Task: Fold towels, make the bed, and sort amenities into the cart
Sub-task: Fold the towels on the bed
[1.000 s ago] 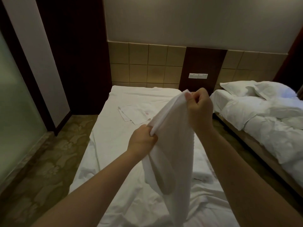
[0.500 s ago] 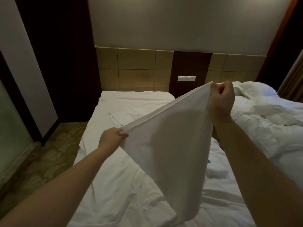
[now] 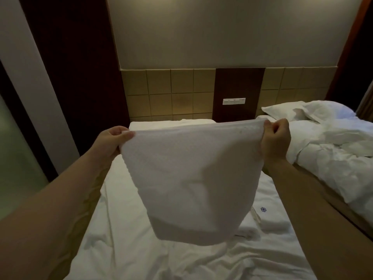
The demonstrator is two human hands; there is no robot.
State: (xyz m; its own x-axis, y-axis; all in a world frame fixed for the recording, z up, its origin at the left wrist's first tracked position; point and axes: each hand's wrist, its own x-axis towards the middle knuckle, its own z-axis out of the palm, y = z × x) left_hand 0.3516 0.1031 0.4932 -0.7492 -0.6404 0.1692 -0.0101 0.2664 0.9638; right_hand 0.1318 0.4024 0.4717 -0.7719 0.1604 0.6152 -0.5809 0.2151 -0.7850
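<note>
Two bare forearms reach in from 7 and 5 o'clock over the rumpled white sheet of the near bed [image 3: 121, 249]. A small blue logo [image 3: 263, 209] shows on the bedding at about 4 o'clock, just beside the hanging cloth.

A white towel [image 3: 191, 178] is held up in the air above that bed, at the centre of the view. The left hand [image 3: 113, 141] pinches its upper corner at 9 o'clock, thumb on top. The right hand [image 3: 275, 138], fingers curled in, grips the other upper corner at 3 o'clock.

Half a second ago the top edge sloped up from a low left hand to a high right hand. Now that edge runs almost level, and the left hand sits nearly as high as the right. A second ago the hands were near each other with the towel bunched between them. Now they are well apart and the cloth is spread flat.

The stretched top edge lies along the 9-to-3 line. The body of the towel hangs toward 6 o'clock and narrows to a rounded lower edge, clear of the sheet. Whether width or drop is the longer side, I cannot tell.

Farther off at 2 to 3 o'clock is a second bed [image 3: 333, 154] with a crumpled duvet and a pillow [image 3: 292, 112]. At 12 o'clock a white switch plate [image 3: 234, 101] sits on a dark panel set in the tiled headboard wall [image 3: 161, 93].
</note>
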